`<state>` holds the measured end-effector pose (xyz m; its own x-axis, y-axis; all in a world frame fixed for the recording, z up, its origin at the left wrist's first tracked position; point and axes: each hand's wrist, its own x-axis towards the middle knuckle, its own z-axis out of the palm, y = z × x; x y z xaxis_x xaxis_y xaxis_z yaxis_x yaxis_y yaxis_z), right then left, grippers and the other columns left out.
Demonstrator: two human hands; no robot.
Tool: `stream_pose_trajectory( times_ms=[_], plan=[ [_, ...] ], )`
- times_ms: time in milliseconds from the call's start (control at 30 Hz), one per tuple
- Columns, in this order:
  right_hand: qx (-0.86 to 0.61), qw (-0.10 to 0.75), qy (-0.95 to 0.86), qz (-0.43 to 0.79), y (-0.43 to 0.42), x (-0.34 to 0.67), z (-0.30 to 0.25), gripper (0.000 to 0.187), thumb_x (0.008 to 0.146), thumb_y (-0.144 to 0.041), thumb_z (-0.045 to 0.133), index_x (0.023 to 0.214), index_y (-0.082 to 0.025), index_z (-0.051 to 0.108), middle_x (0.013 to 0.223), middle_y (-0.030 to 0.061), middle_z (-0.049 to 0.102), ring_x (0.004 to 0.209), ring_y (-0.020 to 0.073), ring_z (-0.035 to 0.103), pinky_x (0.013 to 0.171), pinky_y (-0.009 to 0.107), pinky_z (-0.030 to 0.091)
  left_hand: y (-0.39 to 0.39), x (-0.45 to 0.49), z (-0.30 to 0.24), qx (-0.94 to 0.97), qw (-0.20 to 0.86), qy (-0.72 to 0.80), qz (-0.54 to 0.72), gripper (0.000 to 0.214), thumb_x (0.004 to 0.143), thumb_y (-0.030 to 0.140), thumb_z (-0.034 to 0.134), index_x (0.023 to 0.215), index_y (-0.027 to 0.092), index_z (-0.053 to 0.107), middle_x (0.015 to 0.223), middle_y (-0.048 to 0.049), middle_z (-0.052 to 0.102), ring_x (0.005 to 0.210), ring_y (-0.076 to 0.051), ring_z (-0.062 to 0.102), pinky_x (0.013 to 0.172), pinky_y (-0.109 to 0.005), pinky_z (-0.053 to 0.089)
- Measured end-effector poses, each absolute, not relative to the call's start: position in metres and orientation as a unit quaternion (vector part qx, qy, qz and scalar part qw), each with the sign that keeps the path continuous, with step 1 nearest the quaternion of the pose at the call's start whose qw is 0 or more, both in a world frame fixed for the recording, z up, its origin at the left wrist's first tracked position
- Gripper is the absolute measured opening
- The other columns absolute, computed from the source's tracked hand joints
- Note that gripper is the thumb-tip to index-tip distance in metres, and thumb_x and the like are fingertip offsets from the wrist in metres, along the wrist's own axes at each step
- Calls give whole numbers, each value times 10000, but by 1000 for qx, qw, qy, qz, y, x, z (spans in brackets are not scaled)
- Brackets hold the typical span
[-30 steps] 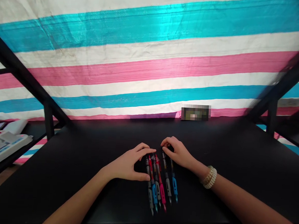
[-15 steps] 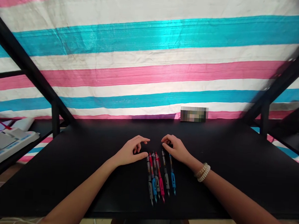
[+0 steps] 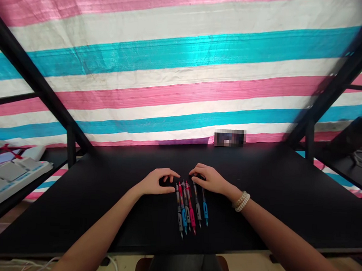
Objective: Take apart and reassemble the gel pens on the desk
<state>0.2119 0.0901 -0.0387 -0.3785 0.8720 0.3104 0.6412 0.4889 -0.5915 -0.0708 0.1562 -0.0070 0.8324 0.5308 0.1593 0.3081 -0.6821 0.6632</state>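
Several click pens (image 3: 189, 208) with grey, blue and pink grips lie side by side on a black table (image 3: 287, 197), tips pointing toward me. My left hand (image 3: 158, 182) rests arched on the table just left of the pens' far ends, fingers apart, holding nothing. My right hand (image 3: 208, 179), with a beaded bracelet (image 3: 240, 201) on its wrist, is arched over the far ends of the right-hand pens. Its fingertips touch down by them and grip nothing.
A pink, cyan and white striped sheet (image 3: 183, 91) hangs behind the table. Black slanted frame bars (image 3: 40, 87) (image 3: 332, 91) stand at both sides. A small blurred object (image 3: 229, 138) sits at the table's back edge. White boxes (image 3: 12, 175) lie on a lower shelf at the left.
The view has pulled back and tilted up. My left hand has slid from alongside the leftmost pen up to the pens' far ends. The pens have stayed in place.
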Motion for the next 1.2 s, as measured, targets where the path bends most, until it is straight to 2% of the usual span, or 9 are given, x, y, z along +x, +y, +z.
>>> stream_pose_trajectory(
  times_ms=[167, 300, 433, 600, 800, 967, 1067, 1200],
  plan=[
    [-438, 274, -825, 231, 87, 218, -28, 321, 861, -91, 658, 1148, -181, 771, 1078, 71, 664, 849, 193, 654, 787, 333, 530, 151, -71, -3, 911, 324, 203, 152, 614, 761, 544, 887, 1296, 275, 749, 1087, -57, 670, 850, -193, 580, 762, -320, 505],
    [-405, 247, -837, 275, 86, 229, -22, 553, 736, -5, 656, 1247, -195, 747, 1109, 60, 633, 828, 176, 638, 732, 298, 548, 151, -70, -2, 914, 338, 173, 144, 546, 803, 570, 860, 1252, 273, 771, 1188, -94, 672, 1044, -255, 646, 870, -370, 541],
    [-375, 233, -844, 305, 84, 240, -20, 661, 735, -17, 716, 1361, -230, 690, 1187, 64, 620, 899, 183, 628, 792, 314, 567, 152, -68, -3, 910, 350, 161, 151, 428, 843, 553, 834, 1129, 236, 797, 1179, -111, 691, 1046, -257, 668, 845, -365, 562],
    [-370, 231, -839, 325, 87, 244, -19, 604, 785, -85, 789, 1365, -220, 684, 1178, 66, 624, 892, 182, 607, 786, 318, 553, 152, -66, -3, 906, 354, 163, 164, 358, 902, 519, 788, 1056, 195, 794, 1132, -126, 704, 955, -228, 670, 786, -340, 562],
    [-386, 249, -820, 343, 92, 244, -20, 479, 769, -93, 832, 1224, -202, 731, 1069, 31, 697, 807, 159, 576, 736, 289, 515, 153, -66, -2, 904, 359, 166, 164, 296, 941, 474, 758, 963, 181, 790, 1050, -116, 733, 886, -210, 687, 776, -330, 557],
    [-397, 259, -805, 356, 96, 246, -24, 342, 777, -110, 845, 1087, -189, 724, 970, 3, 714, 732, 129, 567, 665, 254, 499, 156, -67, -2, 903, 357, 171, 169, 252, 953, 436, 745, 925, 188, 779, 1006, -103, 748, 935, -231, 711, 835, -348, 562],
    [-404, 261, -803, 352, 98, 247, -28, 202, 872, -241, 831, 1010, -164, 705, 868, -15, 674, 695, 127, 588, 646, 263, 505, 156, -67, -2, 903, 354, 176, 171, 247, 958, 431, 733, 929, 190, 780, 1001, -102, 750, 921, -229, 713, 833, -352, 564],
    [-412, 263, -803, 341, 102, 247, -34, 228, 985, -375, 743, 983, -154, 689, 812, -26, 646, 656, 124, 608, 626, 275, 532, 155, -65, -3, 903, 343, 187, 179, 241, 965, 426, 719, 931, 195, 778, 1004, -102, 750, 909, -228, 709, 811, -351, 564]
  ],
)
